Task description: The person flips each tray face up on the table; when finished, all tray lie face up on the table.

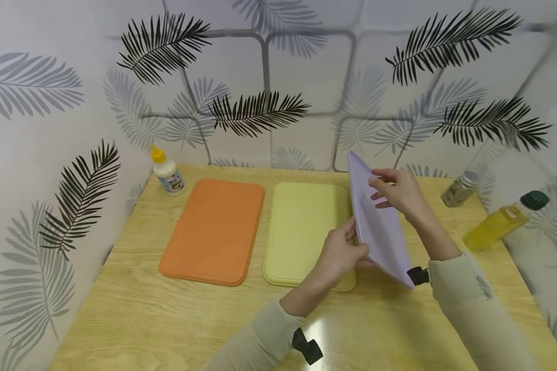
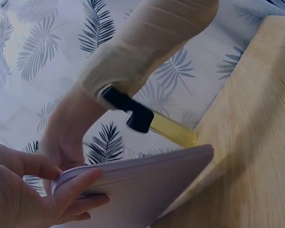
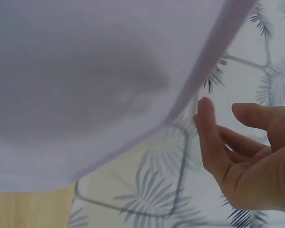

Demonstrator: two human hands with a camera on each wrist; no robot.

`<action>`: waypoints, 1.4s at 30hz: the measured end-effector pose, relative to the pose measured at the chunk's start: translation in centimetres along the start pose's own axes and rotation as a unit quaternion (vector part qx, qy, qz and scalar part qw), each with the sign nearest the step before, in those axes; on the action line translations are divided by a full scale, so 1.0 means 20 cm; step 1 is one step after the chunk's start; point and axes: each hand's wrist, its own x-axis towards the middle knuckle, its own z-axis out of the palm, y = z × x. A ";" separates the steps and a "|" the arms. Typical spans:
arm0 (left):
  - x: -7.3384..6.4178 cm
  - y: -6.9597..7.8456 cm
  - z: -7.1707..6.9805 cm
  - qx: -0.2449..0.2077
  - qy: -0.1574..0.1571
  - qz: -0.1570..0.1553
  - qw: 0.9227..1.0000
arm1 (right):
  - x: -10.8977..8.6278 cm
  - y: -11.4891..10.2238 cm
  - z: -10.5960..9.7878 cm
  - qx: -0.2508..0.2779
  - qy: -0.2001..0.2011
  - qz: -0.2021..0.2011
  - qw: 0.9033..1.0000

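Note:
A light purple rectangular tray with a low rim is tilted up steeply on the right of the table. My left hand pinches its left long edge, and in the left wrist view the fingers lie along both sides of that rim. The right hand hovers before the tray's inner face, fingers loosely bent. In the right wrist view, thumb and fingers stand apart from the rim and hold nothing. A yellow tray lies flat beneath the left hand, partly covered by it.
An orange tray lies flat left of the yellow one. Behind it stands a white glue bottle with an orange cap. A small shaker jar and a bottle of yellow liquid stand at the right. Leaf-patterned wall covering borders the wooden table.

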 end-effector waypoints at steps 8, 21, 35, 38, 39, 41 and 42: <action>0.02 -0.03 -0.05 -0.026 0.032 -0.009 0.999 | -0.11 0.36 -0.16 -0.132 -0.033 0.078 0.988; 0.00 -0.05 -0.10 -0.068 0.013 -0.027 0.997 | -0.25 0.69 -0.19 -0.016 -0.077 0.189 0.979; 0.04 -0.11 -0.15 -0.044 -0.021 -0.047 0.998 | -0.31 0.82 -0.23 0.099 -0.090 0.199 0.971; 0.07 -0.13 -0.18 -0.033 -0.019 -0.058 0.998 | -0.33 0.84 -0.25 0.127 -0.088 0.200 0.968; 0.09 -0.14 -0.19 -0.030 -0.019 -0.063 0.997 | -0.33 0.85 -0.25 0.136 -0.088 0.199 0.967; 0.11 -0.15 -0.22 -0.020 -0.023 -0.071 0.997 | -0.34 0.86 -0.27 0.151 -0.089 0.198 0.965; 0.12 -0.16 -0.23 -0.014 -0.024 -0.075 0.997 | -0.35 0.86 -0.28 0.155 -0.089 0.198 0.964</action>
